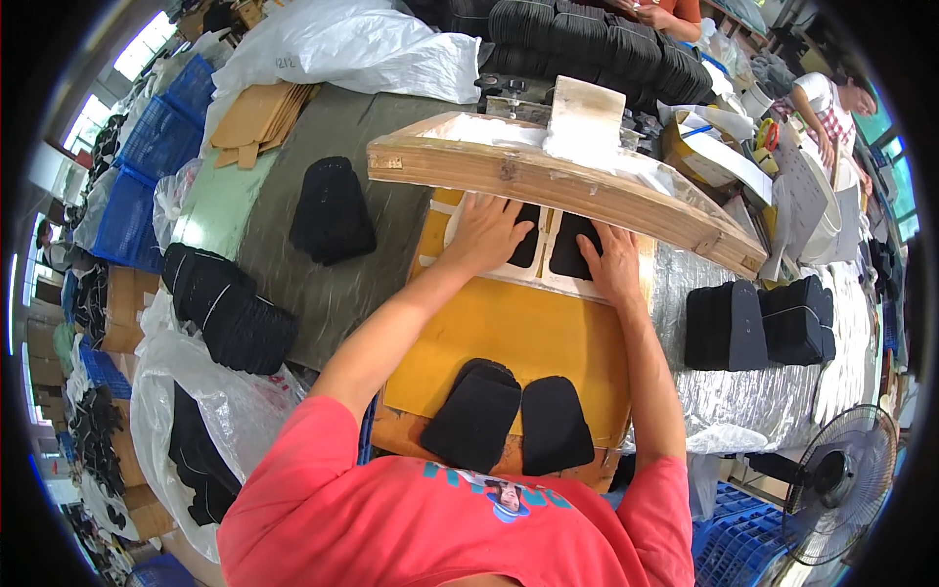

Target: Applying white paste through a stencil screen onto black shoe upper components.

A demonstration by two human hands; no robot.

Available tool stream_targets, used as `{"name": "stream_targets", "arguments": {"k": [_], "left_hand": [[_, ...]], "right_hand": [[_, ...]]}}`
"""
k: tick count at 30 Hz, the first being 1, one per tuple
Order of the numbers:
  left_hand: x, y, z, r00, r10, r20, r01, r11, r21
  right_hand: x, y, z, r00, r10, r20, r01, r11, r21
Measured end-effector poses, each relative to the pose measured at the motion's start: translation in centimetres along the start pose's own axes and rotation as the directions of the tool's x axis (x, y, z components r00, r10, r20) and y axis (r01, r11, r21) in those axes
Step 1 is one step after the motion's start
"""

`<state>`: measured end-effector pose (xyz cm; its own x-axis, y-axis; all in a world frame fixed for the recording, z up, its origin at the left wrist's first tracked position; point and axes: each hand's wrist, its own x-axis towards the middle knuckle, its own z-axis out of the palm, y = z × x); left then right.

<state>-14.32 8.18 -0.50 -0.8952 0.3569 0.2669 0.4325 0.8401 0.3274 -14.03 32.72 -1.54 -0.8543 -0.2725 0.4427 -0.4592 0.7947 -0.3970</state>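
Note:
My left hand (486, 235) lies spread on the white-rimmed template (538, 278) at the left black cut piece (526, 235). On the right, my right hand (614, 260) rests with fingers stretched along the edge of the other black piece (567, 249). Neither hand grips anything; both press flat. Above my fingers hangs a raised wooden frame (509, 168), hiding the far end of the template. Closer to me, on the yellow board (489, 328), lie a small stack of black rounded pieces (474, 416) and another black piece (558, 426).
Black stacks stand at left (333, 210) and tied bundles (230, 308) beyond it; more bundles (758, 323) lie on the right. A fan (836, 479) stands low right. A cluttered carton (699, 152) sits behind the frame. Two people are across the table.

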Motion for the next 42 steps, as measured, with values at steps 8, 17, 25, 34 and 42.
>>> {"name": "stream_targets", "arguments": {"k": [8, 17, 25, 34, 42], "left_hand": [[-5.2, -4.9, -8.8, 0.924, -0.244, -0.296, 0.132, 0.927, -0.351], [-3.9, 0.4, -17.6, 0.906, -0.143, -0.398, -0.128, 0.804, -0.581], [-3.7, 1.0, -16.8, 0.871, -0.137, -0.471, -0.179, 0.805, -0.565], [-3.8, 0.5, -16.8, 0.857, -0.132, -0.498, -0.192, 0.815, -0.547], [-3.8, 0.4, -17.2, 0.86, -0.099, -0.5, -0.187, 0.851, -0.492]], "right_hand": [[-0.2, 0.4, 0.5, 0.996, -0.026, -0.089, 0.025, 1.0, -0.018], [1.4, -2.0, 0.1, 0.997, -0.039, 0.061, 0.044, 0.996, -0.08], [3.2, -5.3, 3.0, 0.969, -0.052, 0.243, 0.083, 0.99, -0.118], [4.0, -5.1, 2.8, 0.949, -0.143, 0.282, 0.163, 0.986, -0.048], [4.7, -5.1, 2.3, 0.944, -0.218, 0.246, 0.256, 0.958, -0.133]]}}
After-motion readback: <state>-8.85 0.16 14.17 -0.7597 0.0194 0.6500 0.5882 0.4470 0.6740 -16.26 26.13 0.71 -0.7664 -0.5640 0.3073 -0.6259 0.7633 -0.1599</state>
